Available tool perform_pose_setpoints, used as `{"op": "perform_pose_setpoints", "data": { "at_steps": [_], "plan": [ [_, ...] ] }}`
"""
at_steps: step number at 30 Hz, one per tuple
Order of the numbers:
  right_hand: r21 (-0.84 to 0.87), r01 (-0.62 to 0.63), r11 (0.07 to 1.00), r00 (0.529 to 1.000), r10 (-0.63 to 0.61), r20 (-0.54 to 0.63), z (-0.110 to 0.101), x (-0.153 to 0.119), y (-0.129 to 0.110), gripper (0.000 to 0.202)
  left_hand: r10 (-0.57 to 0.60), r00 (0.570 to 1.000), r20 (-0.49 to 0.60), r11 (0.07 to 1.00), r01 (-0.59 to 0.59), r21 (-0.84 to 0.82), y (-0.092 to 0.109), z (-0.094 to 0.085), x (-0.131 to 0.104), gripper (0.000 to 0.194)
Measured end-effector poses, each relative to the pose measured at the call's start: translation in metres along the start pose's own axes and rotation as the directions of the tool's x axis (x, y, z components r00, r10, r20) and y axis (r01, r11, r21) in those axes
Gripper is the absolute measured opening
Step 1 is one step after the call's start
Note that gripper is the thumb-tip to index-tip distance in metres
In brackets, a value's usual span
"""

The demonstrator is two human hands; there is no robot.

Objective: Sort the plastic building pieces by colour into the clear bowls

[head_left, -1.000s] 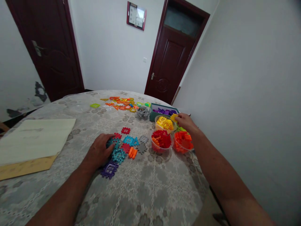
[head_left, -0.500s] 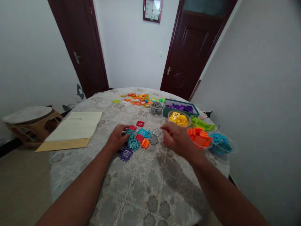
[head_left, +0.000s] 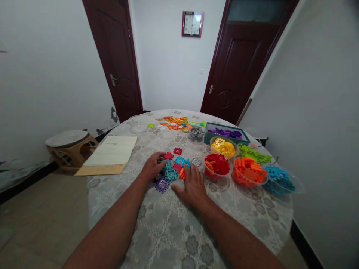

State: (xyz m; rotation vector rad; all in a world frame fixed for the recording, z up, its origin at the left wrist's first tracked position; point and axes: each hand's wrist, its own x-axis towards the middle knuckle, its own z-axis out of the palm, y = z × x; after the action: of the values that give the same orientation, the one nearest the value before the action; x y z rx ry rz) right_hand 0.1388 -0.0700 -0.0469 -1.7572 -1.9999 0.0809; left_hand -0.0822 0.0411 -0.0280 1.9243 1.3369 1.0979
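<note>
A small cluster of interlocking plastic pieces lies on the table between my hands. My left hand (head_left: 153, 166) rests at the cluster's left side, thumb and fingers apart, beside a red piece (head_left: 168, 155) and the teal pieces (head_left: 171, 174). Just below them is a purple square piece (head_left: 162, 184) with a window-like middle. My right hand (head_left: 192, 184) lies palm down with fingers spread, partly covering an orange piece (head_left: 182, 173). Beyond its fingertips are a blue piece (head_left: 180, 161) and a clear-grey piece (head_left: 196, 161). Further off sits a red square frame (head_left: 177, 151).
Tubs of red pieces (head_left: 217, 165), orange pieces (head_left: 249, 172), blue pieces (head_left: 279, 180) and yellow pieces (head_left: 223, 147) stand at right. Behind are a green box (head_left: 207, 138) and a tub of grey pieces (head_left: 197, 132). Loose pieces (head_left: 175, 122) lie at the back; paper sheets (head_left: 110, 151) at left.
My right hand has moved left from near the red tub, down onto the cluster, uncovering the red tub. My left hand stays beside the cluster. The view has shifted left.
</note>
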Motion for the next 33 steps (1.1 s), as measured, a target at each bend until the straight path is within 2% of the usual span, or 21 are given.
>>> {"op": "perform_pose_setpoints", "data": {
  "at_steps": [3, 5, 9, 11, 13, 15, 19, 21, 26, 29, 33],
  "plan": [
    [0.002, 0.032, 0.999, 0.999, -0.032, -0.029, 0.007, -0.002, 0.001, 0.087, 0.006, 0.996, 0.091, 0.999, -0.001, -0.047, 0.009, -0.006, 0.000, 0.046],
    [-0.002, 0.039, 0.999, 0.999, -0.039, -0.034, 0.008, -0.002, 0.002, 0.081, 0.039, 0.982, 0.184, 0.999, -0.034, -0.031, 0.015, -0.013, -0.002, 0.058],
    [0.006, 0.046, 0.999, 0.998, -0.046, -0.051, 0.006, 0.001, 0.003, 0.072, 0.135, 0.908, 0.397, 0.965, -0.211, 0.154, 0.020, -0.026, -0.019, 0.102],
    [0.018, 0.069, 0.997, 0.996, -0.068, -0.059, 0.005, 0.002, 0.003, 0.067, 0.146, 0.886, 0.440, 0.931, -0.274, 0.242, 0.017, -0.029, -0.030, 0.117],
    [0.019, 0.082, 0.996, 0.995, -0.081, -0.066, 0.005, 0.003, 0.003, 0.063, 0.152, 0.885, 0.440, 0.905, -0.304, 0.299, 0.013, -0.027, -0.041, 0.123],
    [0.011, 0.080, 0.997, 0.995, -0.079, -0.068, 0.004, 0.004, 0.004, 0.059, 0.170, 0.897, 0.408, 0.892, -0.316, 0.322, 0.010, -0.024, -0.048, 0.116],
    [0.021, 0.109, 0.994, 0.992, -0.107, -0.059, 0.002, 0.008, 0.006, 0.052, 0.228, 0.934, 0.276, 0.899, -0.311, 0.309, 0.009, -0.013, -0.056, 0.079],
    [0.051, 0.131, 0.990, 0.990, -0.128, -0.054, 0.000, 0.009, 0.008, 0.047, 0.241, 0.942, 0.235, 0.906, -0.305, 0.292, 0.013, -0.007, -0.059, 0.067],
    [0.138, 0.186, 0.973, 0.982, -0.180, -0.053, -0.003, 0.008, 0.009, 0.050, 0.226, 0.954, 0.198, 0.931, -0.271, 0.244, 0.028, 0.006, -0.061, 0.049],
    [0.166, 0.197, 0.966, 0.980, -0.190, -0.056, -0.003, 0.007, 0.009, 0.056, 0.224, 0.959, 0.171, 0.943, -0.258, 0.209, 0.034, 0.015, -0.060, 0.047],
    [0.160, 0.176, 0.971, 0.984, -0.170, -0.051, -0.001, 0.008, 0.009, 0.049, 0.236, 0.966, 0.102, 0.942, -0.253, 0.219, 0.038, 0.033, -0.059, 0.043]
  ]
}}
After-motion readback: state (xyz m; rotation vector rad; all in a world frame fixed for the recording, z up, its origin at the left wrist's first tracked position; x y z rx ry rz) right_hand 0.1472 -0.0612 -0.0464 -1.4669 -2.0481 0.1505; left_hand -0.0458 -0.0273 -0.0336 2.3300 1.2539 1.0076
